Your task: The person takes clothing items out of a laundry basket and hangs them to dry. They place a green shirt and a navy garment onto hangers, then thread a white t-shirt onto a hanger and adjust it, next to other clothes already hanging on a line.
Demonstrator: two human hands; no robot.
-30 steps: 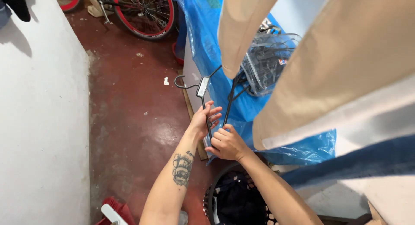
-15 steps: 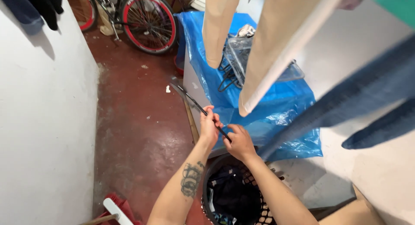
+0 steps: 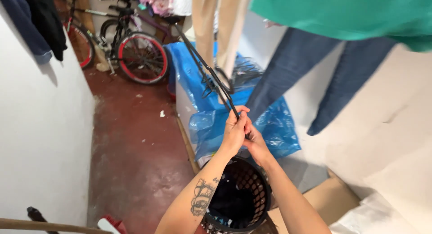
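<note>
The white walls (image 3: 40, 139) close in on the left of the hands and again on the right, with a strip of dark red floor (image 3: 135, 148) running away between them, so there is little room to work except straight ahead. Overhead and beyond the hands hangs the washing: a green garment (image 3: 351, 13), a pair of blue jeans (image 3: 292, 67) and beige trousers (image 3: 225, 27), all dangling low enough to crowd the view. Farther off, past the hands to the left, a bicycle with red rims (image 3: 135, 54) leans at the end of the passage. Just in front of the hands a blue plastic sheet (image 3: 270, 130) is draped over a white box-like thing, probably to keep it dry or clean under the laundry.

Directly below the hands, between the forearms, stands a black perforated laundry basket (image 3: 252, 189) with dark clothes inside, kept close for easy reach.

The left hand (image 3: 234, 130) and right hand (image 3: 255, 142) are pressed together, both closed around the lower end of a black clothes hanger (image 3: 209, 74). It sticks up and away from them toward the hanging clothes, seemingly tilted, gripped at one end so that the rest can be worked or raised.
</note>
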